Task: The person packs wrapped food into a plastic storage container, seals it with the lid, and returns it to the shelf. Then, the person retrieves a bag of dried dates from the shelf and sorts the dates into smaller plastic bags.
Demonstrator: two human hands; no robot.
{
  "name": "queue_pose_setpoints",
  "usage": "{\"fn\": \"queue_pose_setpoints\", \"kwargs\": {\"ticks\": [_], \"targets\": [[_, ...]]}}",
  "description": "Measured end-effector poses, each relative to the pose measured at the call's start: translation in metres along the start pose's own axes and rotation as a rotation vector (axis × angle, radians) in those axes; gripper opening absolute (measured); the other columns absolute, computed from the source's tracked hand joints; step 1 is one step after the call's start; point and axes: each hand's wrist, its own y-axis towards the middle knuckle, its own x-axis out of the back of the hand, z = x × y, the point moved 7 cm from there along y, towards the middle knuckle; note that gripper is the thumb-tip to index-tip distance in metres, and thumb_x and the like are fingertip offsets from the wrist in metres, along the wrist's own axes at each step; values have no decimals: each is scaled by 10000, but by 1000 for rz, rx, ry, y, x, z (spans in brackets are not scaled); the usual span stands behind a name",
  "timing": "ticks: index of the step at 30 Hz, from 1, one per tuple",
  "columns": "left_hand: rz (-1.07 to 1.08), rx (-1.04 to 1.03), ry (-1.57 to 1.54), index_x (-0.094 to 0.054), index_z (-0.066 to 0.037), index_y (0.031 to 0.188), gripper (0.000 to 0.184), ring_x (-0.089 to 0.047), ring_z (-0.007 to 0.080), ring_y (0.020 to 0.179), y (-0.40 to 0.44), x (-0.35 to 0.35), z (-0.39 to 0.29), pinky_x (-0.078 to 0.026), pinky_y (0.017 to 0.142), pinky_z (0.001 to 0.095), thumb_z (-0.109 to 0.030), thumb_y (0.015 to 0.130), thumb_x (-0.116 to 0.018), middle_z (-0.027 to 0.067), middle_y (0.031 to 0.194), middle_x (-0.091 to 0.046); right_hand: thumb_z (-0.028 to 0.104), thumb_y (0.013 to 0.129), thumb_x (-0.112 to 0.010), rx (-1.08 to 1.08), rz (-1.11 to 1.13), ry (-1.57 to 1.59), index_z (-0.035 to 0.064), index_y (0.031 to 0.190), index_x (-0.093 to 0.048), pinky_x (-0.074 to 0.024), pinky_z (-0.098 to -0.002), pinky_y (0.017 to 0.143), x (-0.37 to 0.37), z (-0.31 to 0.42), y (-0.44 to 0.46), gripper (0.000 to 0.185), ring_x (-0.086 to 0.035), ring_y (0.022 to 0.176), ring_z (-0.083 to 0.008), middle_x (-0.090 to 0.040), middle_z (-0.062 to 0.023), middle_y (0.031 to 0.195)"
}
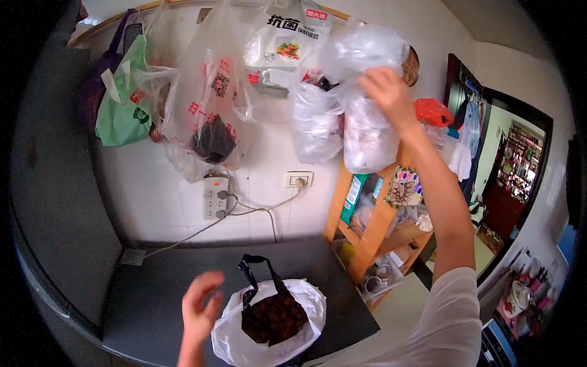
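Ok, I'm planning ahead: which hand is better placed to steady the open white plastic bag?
Left, probably: the left hand is beside the white bag; the right hand is up at bulging translucent plastic bags.

Hung bags (372,140): thin glossy plast.; shelf (375,227): smooth wd; tabletop (165,275): matt

The person's right hand (388,96) is raised to the bulging plastic bags (370,137) on the wall, while the left hand (202,306) is low beside a white bag (315,304).
The right fingers are against the translucent plastic; whether they grip it is unclear. The left hand is empty, its fingers parted. The white bag sits open on a dark counter (162,284), with dark round items (278,321) inside and a black handle (263,259) looping above. Behind, a power strip (216,198) and a wall socket (299,179) are near the hanging bags, with a wooden shelf (380,227) to the right.
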Motion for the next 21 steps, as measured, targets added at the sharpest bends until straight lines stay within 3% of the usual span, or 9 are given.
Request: {"fn": "queue_pose_setpoints", "kwargs": {"ticks": [1,4,8,11,13,14,18,20,21], "targets": [[38,71,-138,-561,-15,1071,336,-534,217,1028,23,-10,-7,-426,860,316,26,738,-550,113,1086,-574,73,667,-554,95,6,36,60,837,-589,-490,-326,749,2,19,-1,173,-538,907,-237,-558,-64,907],[148,-38,-293,-315,-100,1344,572,-495,225,1089,117,-43,-62,-461,837,350,-109,825,-554,120,1263,-452,98,658,-561,236,22,137,68,801,-586,-490,-315,732,-12,52,-1,148,-542,904,-218,-558,-43,896],[145,-230,-151,-203,-242,1398,749,-389,257,1185,235,-96,-158,-440,875,399,-327,801,-646,180,1355,-301,112,659,-563,312,198,229,76,772,-574,-487,-311,689,-40,80,7,120,-550,872,-193,-562,-20,898],[46,-496,107,-301,-237,1370,797,-371,348,1216,299,-136,-197,-398,932,412,-404,708,-712,228,1385,-224,162,667,-563,324,28,277,97,690,-572,-484,-319,674,-48,96,13,70,-571,834,-207,-564,-31,815],[32,-673,483,-379,-273,1332,751,-313,411,1243,305,-174,-217,-350,981,423,-416,675,-715,247,1390,-210,167,675,-561,226,109,223,93,693,-579,-482,-319,685,-64,111,10,78,-573,831,-210,-569,-38,805],[14,-746,592,-427,-295,1294,676,-283,433,1250,305,-186,-219,-360,974,438,-312,677,-703,255,1385,-222,171,683,-559,132,180,182,89,696,-585,-480,-320,697,-69,112,5,87,-576,829,-213,-574,-44,795],[-122,-933,878,-431,-269,1282,632,-268,441,1250,328,-205,-214,-357,979,445,-162,695,-638,262,1379,-229,115,717,-522,358,51,453,48,774,-587,-471,-341,759,-13,99,-21,109,-563,895,-241,-600,-90,865],[-157,-901,926,-400,-294,1298,653,-285,439,1244,352,-210,-205,-362,976,451,-172,705,-646,259,1386,-214,54,704,-518,32,53,482,36,840,-580,-445,-358,858,-16,50,-37,151,-552,974,-267,-589,-101,977],[-199,-862,975,-368,-319,1313,676,-301,438,1237,365,-213,-201,-367,972,456,-183,716,-655,255,1392,-199,54,704,-518,37,50,475,36,840,-580,-445,-358,858,-16,35,-42,151,-552,974,-267,-589,-101,977]]}}
